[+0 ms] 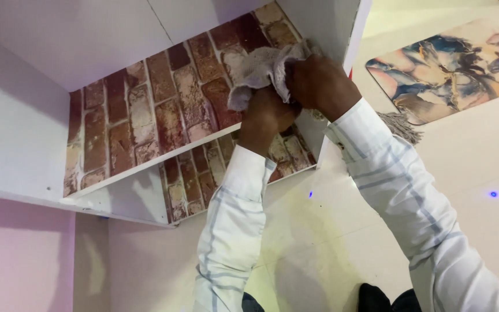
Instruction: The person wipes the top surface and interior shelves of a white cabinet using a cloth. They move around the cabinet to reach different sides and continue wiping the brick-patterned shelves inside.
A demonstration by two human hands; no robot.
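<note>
A: Your left hand (265, 115) and right hand (317, 85) are both closed on the white cloth (261, 72), pressed together just right of centre.

B: What's behind the cloth?

A: The brick-patterned back panel (145, 115) of a white shelf unit (18, 127). Its thin white shelf board (145, 164) runs from nine o'clock toward your left wrist. At two o'clock, a marbled mat (451, 63) lies on the pale floor (480, 162).
</note>
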